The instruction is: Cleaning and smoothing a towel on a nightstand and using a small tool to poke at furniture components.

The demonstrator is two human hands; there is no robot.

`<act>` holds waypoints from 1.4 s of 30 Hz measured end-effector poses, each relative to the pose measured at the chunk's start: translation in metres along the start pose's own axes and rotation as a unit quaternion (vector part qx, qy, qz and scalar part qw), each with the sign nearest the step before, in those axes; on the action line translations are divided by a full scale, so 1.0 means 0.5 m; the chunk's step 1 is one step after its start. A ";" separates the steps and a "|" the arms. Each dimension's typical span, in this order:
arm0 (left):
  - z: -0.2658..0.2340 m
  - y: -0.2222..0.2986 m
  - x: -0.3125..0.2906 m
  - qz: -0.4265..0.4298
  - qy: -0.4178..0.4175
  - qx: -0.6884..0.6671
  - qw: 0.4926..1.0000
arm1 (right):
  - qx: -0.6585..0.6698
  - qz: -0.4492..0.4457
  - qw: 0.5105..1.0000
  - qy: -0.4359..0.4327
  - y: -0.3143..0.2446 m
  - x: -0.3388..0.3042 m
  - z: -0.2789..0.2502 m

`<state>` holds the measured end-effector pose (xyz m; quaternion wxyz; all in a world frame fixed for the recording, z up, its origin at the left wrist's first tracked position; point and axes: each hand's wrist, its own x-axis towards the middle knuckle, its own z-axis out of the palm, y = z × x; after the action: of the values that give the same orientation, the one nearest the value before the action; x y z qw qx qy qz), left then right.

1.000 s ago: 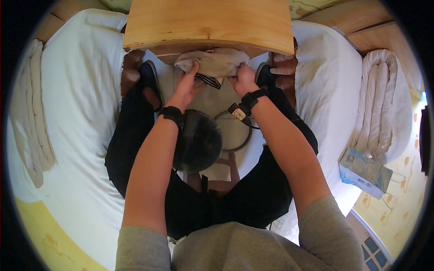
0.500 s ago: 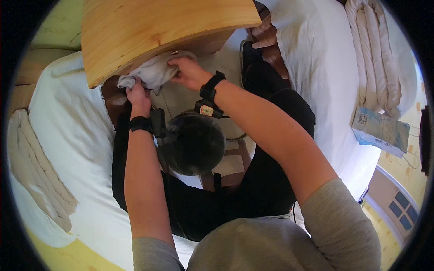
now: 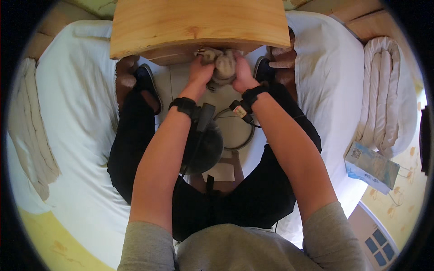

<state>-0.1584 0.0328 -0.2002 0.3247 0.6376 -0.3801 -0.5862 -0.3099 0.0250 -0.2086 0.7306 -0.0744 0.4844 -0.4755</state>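
A greyish-beige cloth (image 3: 224, 67) is bunched up between my two hands, against the front of a wooden cabinet (image 3: 199, 27). My left hand (image 3: 201, 73) is closed on the left side of the cloth. On its right side, my right hand (image 3: 244, 74) grips the cloth, with some fingertips hidden behind the folds. Dark straps with small black devices sit on both wrists. Below my hands, between my legs, stands a dark round vessel (image 3: 208, 149), partly covered by my left forearm.
White-sheeted beds (image 3: 77, 104) flank me, with a rolled beige quilt (image 3: 379, 90) on the right one. A blue-and-white paper bag (image 3: 371, 167) lies at the right bed's edge. Behind the dark vessel, a thin curved hose or cable (image 3: 248, 135) lies on the tiled floor.
Both hands have moved right along the cabinet front and drawn closer together. The cloth, spread out before, is now gathered into a bundle. My view has turned and the left shoe now shows.
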 end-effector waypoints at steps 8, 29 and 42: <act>-0.098 -0.003 -0.013 0.029 0.097 -0.210 0.972 | -0.036 0.010 0.998 -0.051 0.014 -0.030 0.121; -0.140 -0.059 -0.039 -0.187 0.027 -0.166 0.968 | -0.325 -0.030 0.942 0.072 0.174 0.126 0.079; -0.095 -0.061 -0.079 -0.222 0.021 -0.185 0.957 | -0.607 -0.059 0.792 0.022 0.114 0.124 0.046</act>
<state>-0.1091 0.0804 -0.2017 0.3064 0.6465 -0.1067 -0.6905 -0.2516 -0.0002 -0.2685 0.4949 -0.5205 0.6840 -0.1277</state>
